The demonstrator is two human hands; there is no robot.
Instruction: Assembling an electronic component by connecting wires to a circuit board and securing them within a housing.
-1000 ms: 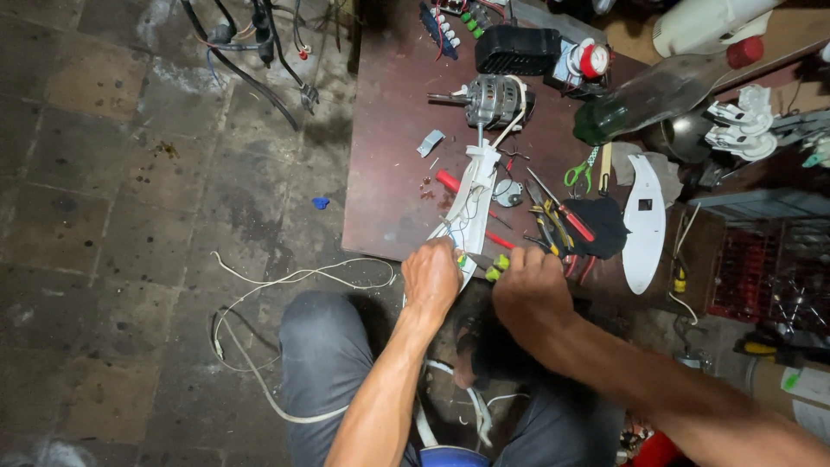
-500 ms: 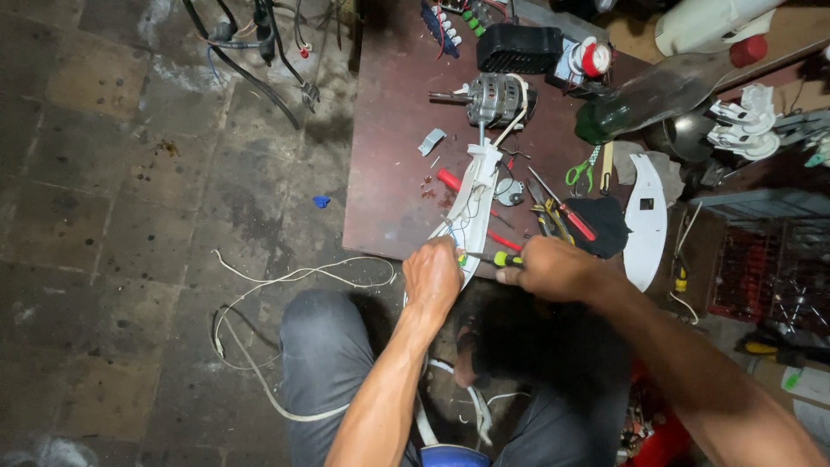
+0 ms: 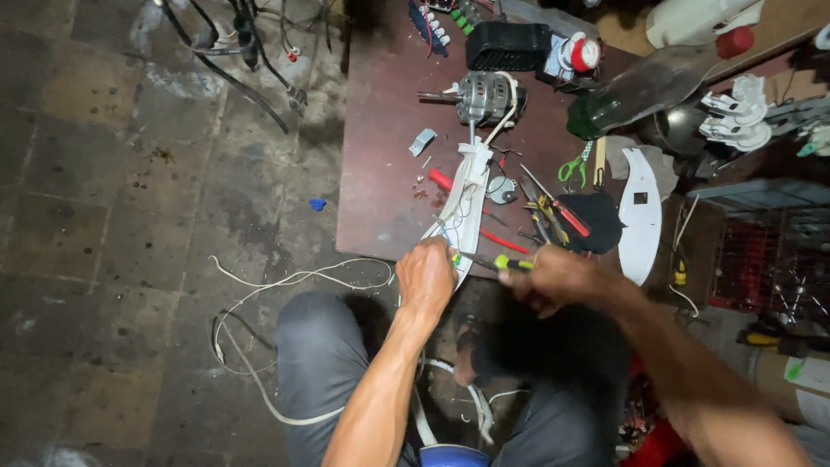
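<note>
Left hand: I see my left hand [image 3: 425, 278] closed around the near end of the white fan neck [image 3: 462, 203], clamping it at the near edge of the surface [image 3: 380, 138].
Fan neck axis: it runs straight away from my hands, slightly rightward, up to the grey motor [image 3: 484, 93] at its far end.
Wiring: thin wires lie along the neck just beyond my left fingers.
Screwdriver: the yellow-green handled screwdriver [image 3: 510, 262] lies crosswise, its tip pointing left at the neck just beside my left hand.
Right hand: my right hand [image 3: 553, 277] is wrapped tight on that handle, just right of the left hand.
Nearer hand: the left touches the neck; the right reaches it only through the tool.
Beyond the right hand: loose tools [image 3: 553, 212] and green scissors [image 3: 571, 169] sit farther out.
</note>
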